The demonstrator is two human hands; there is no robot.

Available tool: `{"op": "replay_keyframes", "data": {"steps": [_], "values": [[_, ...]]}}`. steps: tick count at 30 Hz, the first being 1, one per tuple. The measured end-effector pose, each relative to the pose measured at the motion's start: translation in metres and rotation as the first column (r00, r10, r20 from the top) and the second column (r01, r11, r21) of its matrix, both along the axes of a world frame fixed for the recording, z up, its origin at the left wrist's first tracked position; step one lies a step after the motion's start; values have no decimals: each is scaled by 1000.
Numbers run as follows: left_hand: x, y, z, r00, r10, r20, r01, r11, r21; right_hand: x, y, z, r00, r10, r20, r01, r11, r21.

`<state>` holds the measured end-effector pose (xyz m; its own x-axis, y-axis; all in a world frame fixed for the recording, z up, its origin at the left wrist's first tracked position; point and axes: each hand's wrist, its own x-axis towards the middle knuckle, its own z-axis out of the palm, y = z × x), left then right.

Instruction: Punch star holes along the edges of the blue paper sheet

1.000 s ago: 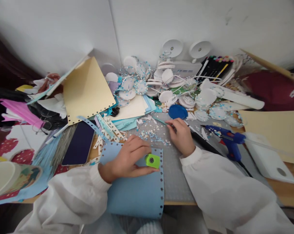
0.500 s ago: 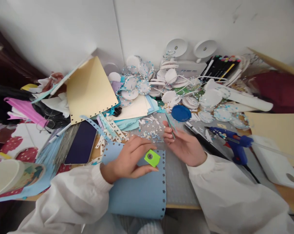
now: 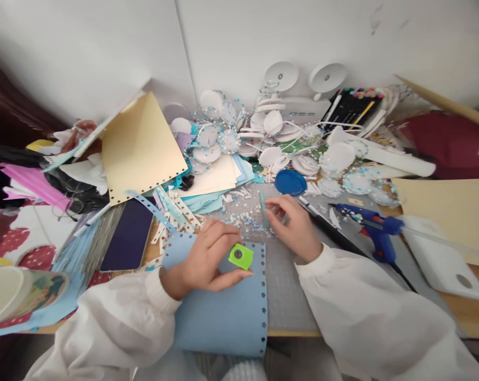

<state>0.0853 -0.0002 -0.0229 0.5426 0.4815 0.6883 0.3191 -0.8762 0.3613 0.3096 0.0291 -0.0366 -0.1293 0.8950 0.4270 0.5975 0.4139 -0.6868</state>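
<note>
My left hand (image 3: 211,256) is closed on a bright green craft punch (image 3: 241,257), its round metal part facing up. Beneath that hand lies a blue paper sheet (image 3: 219,323) with small flower-shaped holes along its edges. My right hand (image 3: 289,225) pinches slim teal tweezers (image 3: 263,209), their tips hidden or too small to make out. Close to them, tiny white and blue paper shapes (image 3: 243,219) are scattered over the grey cutting mat (image 3: 289,301).
A blue round lid (image 3: 290,182) lies behind my right hand, and a blue glue gun (image 3: 374,225) rests to its right. Punched paper strips (image 3: 176,206), a dark phone (image 3: 127,233) and a paper cup (image 3: 21,293) are leftward. White discs with beaded wires (image 3: 227,140) crowd the back.
My right hand has turned over, palm now downward, and the tweezers have swung down toward the scattered paper shapes. My left hand still holds the punch over the blue sheet. The view has shifted slightly.
</note>
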Motion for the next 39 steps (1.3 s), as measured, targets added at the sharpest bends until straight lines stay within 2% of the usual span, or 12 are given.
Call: {"op": "replay_keyframes", "data": {"steps": [3, 6, 12, 15, 18, 21, 24, 27, 29, 36, 37, 39], "values": [[0, 0, -2, 1000, 16, 1, -16, 1000, 0, -3, 7, -11, 981, -33, 190, 26, 999, 39], [1, 0, -2, 1000, 17, 10, -17, 1000, -2, -5, 12, -17, 969, -84, 233, 77, 996, 36], [-1, -3, 0, 999, 35, 29, -34, 998, -47, 2, 20, -19, 985, -105, 136, 103, 994, 26], [-1, -4, 0, 997, 53, 60, -50, 998, -45, 6, 21, -9, 996, -80, -38, 80, 997, -10], [1, -3, -2, 991, 91, 98, -91, 996, -7, 2, 16, 2, 948, -48, -315, 21, 996, -87], [3, -1, -3, 986, 141, 93, -141, 990, -12, -5, 4, 10, 883, -21, -469, -67, 983, -170], [4, 0, -2, 984, 163, 77, -159, 985, -66, -8, -9, 13, 831, 61, -552, -232, 941, -245], [5, 0, -2, 988, 140, 62, -132, 984, -116, -7, -18, 15, 755, 150, -639, -417, 862, -290], [5, 0, -3, 992, 115, 56, -107, 986, -129, -6, -20, 18, 709, 184, -681, -493, 820, -291], [6, 1, -7, 993, 107, 55, -98, 984, -149, -6, -24, 27, 593, 212, -777, -621, 735, -272], [6, 2, -7, 992, 115, 59, -105, 983, -150, -6, -25, 26, 585, 217, -781, -622, 739, -261], [6, 2, -8, 989, 134, 66, -123, 981, -153, -6, -29, 23, 597, 230, -769, -583, 783, -218]]}}
